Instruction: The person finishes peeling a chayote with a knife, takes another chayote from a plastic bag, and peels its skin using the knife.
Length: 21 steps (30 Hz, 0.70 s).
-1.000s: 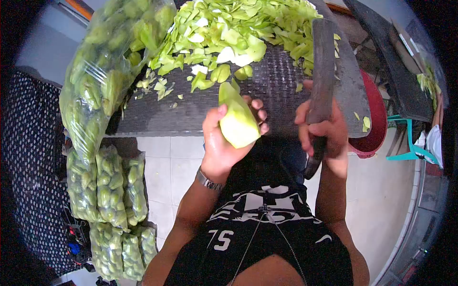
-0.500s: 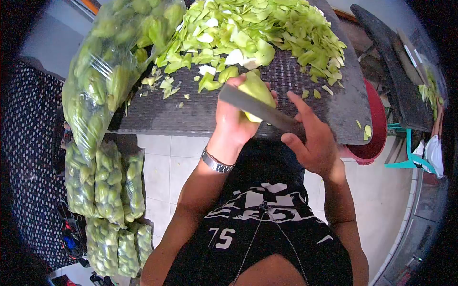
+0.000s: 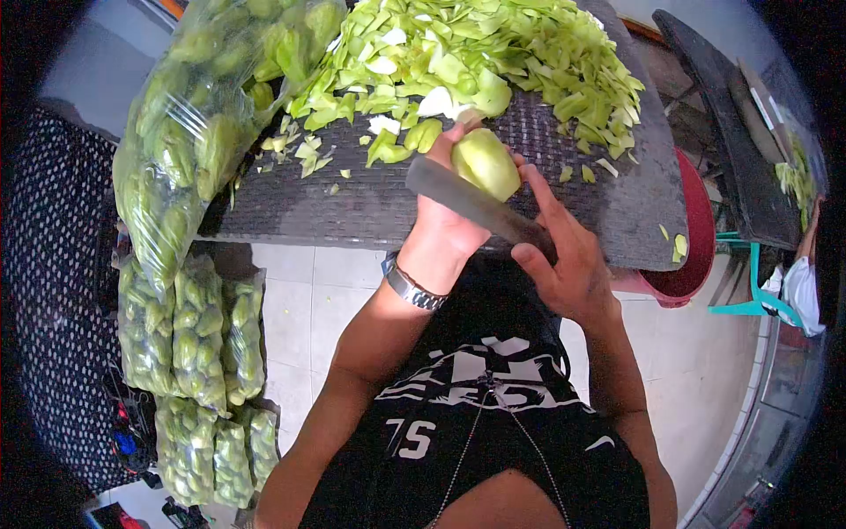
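Note:
My left hand (image 3: 448, 227) is wrapped round a pale green fruit, which looks like a peeled chayote (image 3: 490, 160), above the near edge of the table. A knife (image 3: 471, 199) with a broad grey blade is in my right hand (image 3: 573, 269), its handle mostly hidden by the hand. The blade crosses in front of the fruit and my left palm, its tip pointing left. Whether the edge touches the fruit, I cannot tell. Just beyond my hands, a large heap of thin green slices (image 3: 493, 62) covers the far part of the table.
A big clear plastic bag of green fruits (image 3: 181, 141) leans over the dark woven tabletop (image 3: 352, 207) at left. Several smaller filled bags (image 3: 198, 335) stand on the floor below. At right are a red tub (image 3: 696, 229), a teal stool (image 3: 756, 282) and another dark table (image 3: 731, 132).
The fruit has turned in my left hand and moved slightly right, showing more of its rounded side. My left wrist has rotated a little. The knife stays nearly in place.

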Each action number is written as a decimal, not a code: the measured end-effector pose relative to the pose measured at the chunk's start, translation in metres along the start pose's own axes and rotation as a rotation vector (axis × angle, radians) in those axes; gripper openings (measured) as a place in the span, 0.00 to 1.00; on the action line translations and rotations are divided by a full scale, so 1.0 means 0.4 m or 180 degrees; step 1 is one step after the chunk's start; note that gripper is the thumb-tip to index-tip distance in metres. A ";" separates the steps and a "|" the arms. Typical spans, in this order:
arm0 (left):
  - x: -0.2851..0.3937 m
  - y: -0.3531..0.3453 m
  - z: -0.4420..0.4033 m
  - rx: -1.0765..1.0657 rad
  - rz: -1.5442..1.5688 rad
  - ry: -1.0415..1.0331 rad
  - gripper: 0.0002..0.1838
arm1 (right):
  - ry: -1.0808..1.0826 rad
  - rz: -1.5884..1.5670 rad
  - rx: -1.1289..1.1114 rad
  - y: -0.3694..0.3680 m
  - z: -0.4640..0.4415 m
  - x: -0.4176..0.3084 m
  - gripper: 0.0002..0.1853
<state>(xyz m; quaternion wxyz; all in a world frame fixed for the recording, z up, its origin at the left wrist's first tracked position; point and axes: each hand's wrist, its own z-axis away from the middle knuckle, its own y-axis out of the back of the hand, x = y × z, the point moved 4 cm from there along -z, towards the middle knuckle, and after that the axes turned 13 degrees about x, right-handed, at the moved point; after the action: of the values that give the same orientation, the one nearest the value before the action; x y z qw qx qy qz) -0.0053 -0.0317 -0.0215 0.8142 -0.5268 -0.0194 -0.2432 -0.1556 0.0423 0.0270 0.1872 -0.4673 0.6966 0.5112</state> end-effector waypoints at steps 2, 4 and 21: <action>-0.005 0.005 -0.006 0.0067 -0.0020 -0.0019 0.19 | -0.0021 -0.0066 0.0005 -0.001 0.001 0.003 0.44; -0.007 0.004 -0.007 0.0063 -0.0034 -0.0035 0.19 | -0.0001 -0.0119 0.0038 -0.007 0.003 0.014 0.44; 0.035 -0.005 -0.022 -0.0287 -0.0925 -0.0223 0.20 | -0.0078 -0.0084 -0.0126 0.000 -0.014 -0.002 0.50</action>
<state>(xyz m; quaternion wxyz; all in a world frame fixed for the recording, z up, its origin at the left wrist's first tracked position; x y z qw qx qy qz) 0.0044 -0.0452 -0.0196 0.7448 -0.5627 -0.1129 -0.3405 -0.1539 0.0378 0.0299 0.1932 -0.4738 0.6777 0.5281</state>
